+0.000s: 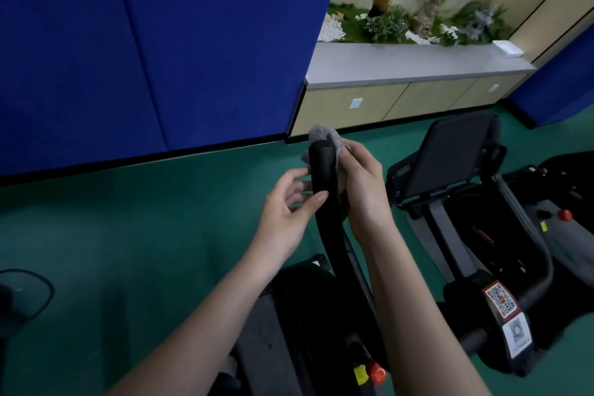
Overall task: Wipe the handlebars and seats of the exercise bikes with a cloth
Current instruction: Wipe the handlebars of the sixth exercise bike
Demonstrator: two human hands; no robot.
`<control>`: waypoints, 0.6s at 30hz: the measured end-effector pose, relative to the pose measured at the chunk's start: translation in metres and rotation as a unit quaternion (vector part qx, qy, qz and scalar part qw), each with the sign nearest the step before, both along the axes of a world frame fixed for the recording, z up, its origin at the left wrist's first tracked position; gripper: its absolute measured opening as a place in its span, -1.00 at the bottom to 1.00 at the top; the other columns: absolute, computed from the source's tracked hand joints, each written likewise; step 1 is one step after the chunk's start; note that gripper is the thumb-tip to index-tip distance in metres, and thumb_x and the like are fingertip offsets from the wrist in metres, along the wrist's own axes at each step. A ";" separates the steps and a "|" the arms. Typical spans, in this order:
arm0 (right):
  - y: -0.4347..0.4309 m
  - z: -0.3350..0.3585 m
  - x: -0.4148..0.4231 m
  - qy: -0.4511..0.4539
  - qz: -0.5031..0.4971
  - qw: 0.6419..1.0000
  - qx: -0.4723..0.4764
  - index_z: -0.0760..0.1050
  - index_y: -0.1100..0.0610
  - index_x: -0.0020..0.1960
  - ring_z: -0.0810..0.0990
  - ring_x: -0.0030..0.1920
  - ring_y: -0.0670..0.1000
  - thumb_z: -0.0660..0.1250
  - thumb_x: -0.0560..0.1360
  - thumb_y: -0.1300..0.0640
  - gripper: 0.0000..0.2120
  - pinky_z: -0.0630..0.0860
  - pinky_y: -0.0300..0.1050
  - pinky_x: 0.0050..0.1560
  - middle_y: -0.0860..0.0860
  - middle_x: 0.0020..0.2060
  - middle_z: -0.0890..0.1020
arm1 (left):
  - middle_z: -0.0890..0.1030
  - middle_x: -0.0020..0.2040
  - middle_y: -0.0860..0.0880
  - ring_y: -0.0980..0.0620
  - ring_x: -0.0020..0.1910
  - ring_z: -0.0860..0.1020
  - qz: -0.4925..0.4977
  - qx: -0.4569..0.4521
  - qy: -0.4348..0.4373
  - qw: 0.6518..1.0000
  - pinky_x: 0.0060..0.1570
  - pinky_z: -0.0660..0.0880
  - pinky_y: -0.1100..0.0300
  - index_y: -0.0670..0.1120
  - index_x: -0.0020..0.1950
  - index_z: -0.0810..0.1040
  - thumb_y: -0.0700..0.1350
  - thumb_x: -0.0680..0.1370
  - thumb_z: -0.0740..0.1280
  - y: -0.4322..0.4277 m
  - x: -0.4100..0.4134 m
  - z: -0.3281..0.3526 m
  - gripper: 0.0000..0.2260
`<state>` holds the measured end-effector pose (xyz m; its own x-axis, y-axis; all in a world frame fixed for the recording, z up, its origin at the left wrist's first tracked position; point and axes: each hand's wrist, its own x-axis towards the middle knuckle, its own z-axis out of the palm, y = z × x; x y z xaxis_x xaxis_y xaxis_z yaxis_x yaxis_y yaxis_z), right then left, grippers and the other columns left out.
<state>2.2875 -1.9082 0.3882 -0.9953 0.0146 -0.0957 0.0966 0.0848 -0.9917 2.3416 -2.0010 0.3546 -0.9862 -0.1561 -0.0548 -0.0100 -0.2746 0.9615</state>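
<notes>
A black foam-covered upright handlebar grip (323, 170) stands mid-frame. The right hand (363, 183), just right of it, has its fingers curled round a crumpled grey cloth (321, 132), pressing it against the grip's right side and top. The left hand (286, 212), just left of the grip, is loosely spread, with its thumb tip touching the grip's front. A black tilted bike console (450, 154) sits further right.
</notes>
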 end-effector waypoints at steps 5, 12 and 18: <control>0.005 -0.001 0.013 -0.019 -0.007 0.997 0.072 0.58 0.14 0.03 0.65 -0.04 0.09 0.16 0.61 0.16 -0.79 0.52 0.03 0.03 0.12 -0.08 0.69 | 0.59 -0.06 -0.09 0.02 -0.09 0.55 -0.011 0.000 0.000 1.000 -0.02 0.49 0.28 -0.17 0.20 0.46 -0.32 0.49 0.37 -0.004 -0.001 -0.002 -0.71; 0.013 -0.001 0.047 0.250 -0.080 0.940 0.218 0.51 0.12 0.17 0.58 0.04 -0.27 0.29 0.55 0.26 -0.78 0.46 -0.39 0.05 -0.20 0.00 0.62 | 0.57 -0.06 0.06 0.22 -0.17 0.55 -0.020 0.040 -0.013 0.999 -0.11 0.48 0.42 0.07 0.09 0.48 -0.29 0.49 0.39 -0.003 0.005 -0.012 -0.69; 0.019 0.000 0.025 0.393 0.042 0.859 0.325 0.60 0.25 0.10 0.51 0.15 0.14 0.35 0.50 0.33 -0.82 0.43 -0.12 0.22 0.11 0.09 0.52 | 0.58 -0.07 0.03 0.24 -0.23 0.54 0.000 0.051 -0.027 0.998 -0.12 0.46 0.43 0.03 0.02 0.51 -0.37 0.47 0.37 0.003 0.013 -0.016 -0.69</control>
